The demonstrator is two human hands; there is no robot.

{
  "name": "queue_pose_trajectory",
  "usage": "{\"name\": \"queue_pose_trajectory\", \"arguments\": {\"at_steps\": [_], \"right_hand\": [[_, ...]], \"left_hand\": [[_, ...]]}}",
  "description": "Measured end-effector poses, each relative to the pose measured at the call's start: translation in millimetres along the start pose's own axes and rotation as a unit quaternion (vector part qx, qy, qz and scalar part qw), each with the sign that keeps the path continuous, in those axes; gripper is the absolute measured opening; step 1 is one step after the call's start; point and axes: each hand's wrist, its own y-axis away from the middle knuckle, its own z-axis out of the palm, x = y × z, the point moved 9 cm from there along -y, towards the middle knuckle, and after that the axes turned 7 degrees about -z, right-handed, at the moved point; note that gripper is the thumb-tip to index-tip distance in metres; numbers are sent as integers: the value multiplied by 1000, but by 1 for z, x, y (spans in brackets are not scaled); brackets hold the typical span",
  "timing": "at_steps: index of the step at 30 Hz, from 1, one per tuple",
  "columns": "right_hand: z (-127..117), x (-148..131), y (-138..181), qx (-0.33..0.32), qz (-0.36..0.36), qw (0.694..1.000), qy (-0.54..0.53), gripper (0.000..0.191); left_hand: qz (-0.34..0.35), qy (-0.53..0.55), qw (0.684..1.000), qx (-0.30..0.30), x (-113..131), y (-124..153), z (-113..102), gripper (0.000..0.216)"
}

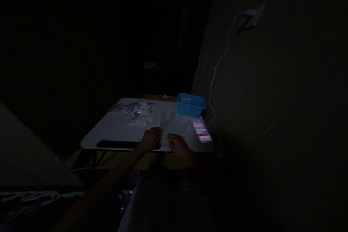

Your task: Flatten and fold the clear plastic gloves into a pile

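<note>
The scene is very dark. Both my hands rest at the near edge of a small white table (108, 130). A clear plastic glove (168, 125) lies flat on the table between them, fingers pointing away from me. My left hand (150, 139) sits on the glove's left cuff edge with fingers curled. My right hand (178, 145) presses on the cuff's right side, fingers bent. Whether either hand pinches the glove is too dim to see.
A blue plastic bin (190, 105) stands at the table's far right. Several clear plastic gloves or wrappers (140, 112) lie in a pile at the back. A white cable (220, 61) hangs down the right wall from a socket (254, 14). A dark strip (119, 144) runs along the near edge.
</note>
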Motion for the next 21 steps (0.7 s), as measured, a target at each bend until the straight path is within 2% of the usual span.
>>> {"name": "queue_pose_trajectory", "arguments": {"at_steps": [4,8,15,21], "right_hand": [[-4,2,-2,-10,5,1000,0,35],[-8,6,-15,-12,10,998,56,40],[17,15,-39,-130,48,981,133,45],[11,41,-42,-154,73,971,165,49]], "left_hand": [[19,-24,1000,-6,4,5,7,41],[38,-34,998,-24,7,6,9,42],[70,-76,993,-49,14,10,11,43],[63,-100,989,-92,16,12,13,59]]}}
